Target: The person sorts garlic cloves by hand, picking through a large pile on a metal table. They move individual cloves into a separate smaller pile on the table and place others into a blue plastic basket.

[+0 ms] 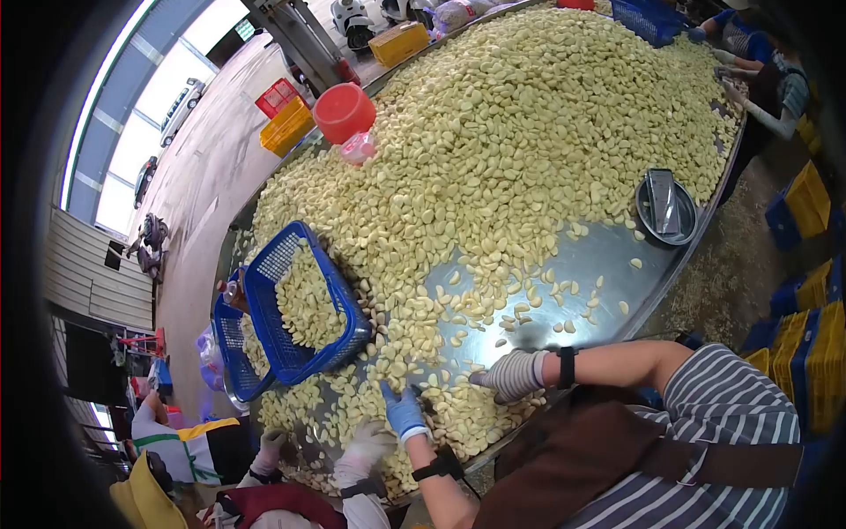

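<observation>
The left hand [405,413], in a blue glove, is partly open, finger and thumb spread at the cloves [480,419] heaped on the metal table [582,264], near the blue basket [353,328]. The right hand [514,376] is loosely curled over more cloves; I can't tell whether it grips any.

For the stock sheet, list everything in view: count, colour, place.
Garlic-like cloves: uncountable, cream, heaped on table
Table: one, silvery, centre
Baskets: three, blue, two left, one far
Tub: one, red, far-left edge
Dish: one, grey, right edge
Phone-like object: one, dark, in dish
Crates: many, yellow/blue/red, around
Vehicles: several, mixed, beyond
Co-workers: several, mixed, lower-left, upper-right
Left hand: one, blue-gloved, cloves
Right hand: one, grey-gloved, cloves
</observation>
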